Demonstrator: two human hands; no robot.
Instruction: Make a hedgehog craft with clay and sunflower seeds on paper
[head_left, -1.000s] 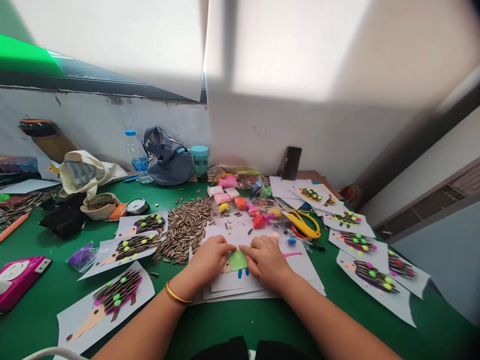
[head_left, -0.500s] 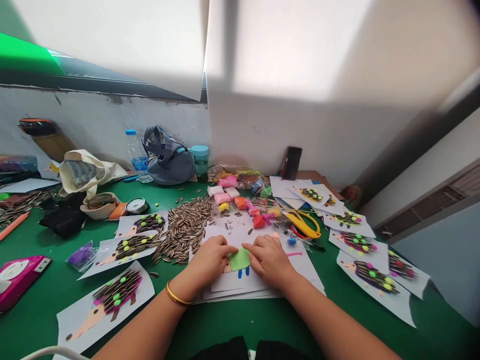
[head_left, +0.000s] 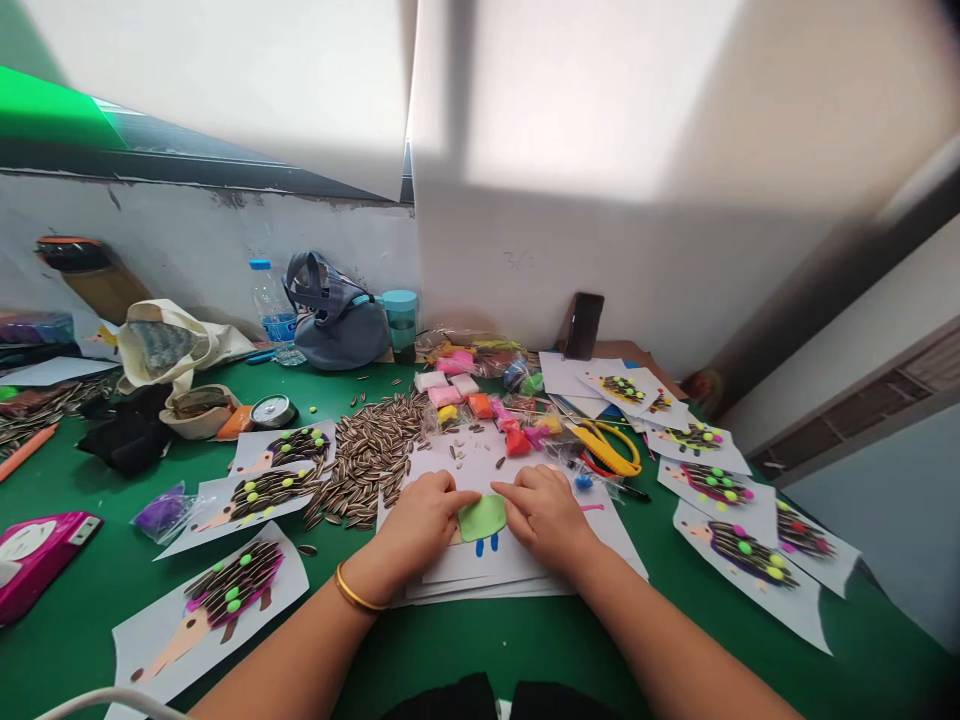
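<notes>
A flat, rounded patch of light green clay (head_left: 482, 518) lies on white paper (head_left: 525, 565), with two blue clay legs (head_left: 487, 546) below it. My left hand (head_left: 421, 515) rests on the paper at the patch's left side, its index finger stretched to the upper left edge. A peach-coloured head shape is mostly hidden under this hand. On the other side my right hand (head_left: 544, 515) has its index finger extended at the upper right edge and its thumb close to the right rim. Neither hand grips anything; their other fingers are partly curled.
Sunflower seeds (head_left: 375, 450) are heaped left of the paper. Coloured clay packets (head_left: 480, 405) and yellow-handled scissors (head_left: 611, 450) lie behind it. Finished hedgehog pictures (head_left: 232, 595) flank both sides. At the back stand a phone (head_left: 584, 326), a blue bag (head_left: 337, 320) and a teal-lidded cup (head_left: 401, 325).
My right hand has shifted slightly right, away from the patch's top. More of the green clay shows between the hands, and it looks a little wider. My left hand has barely moved.
</notes>
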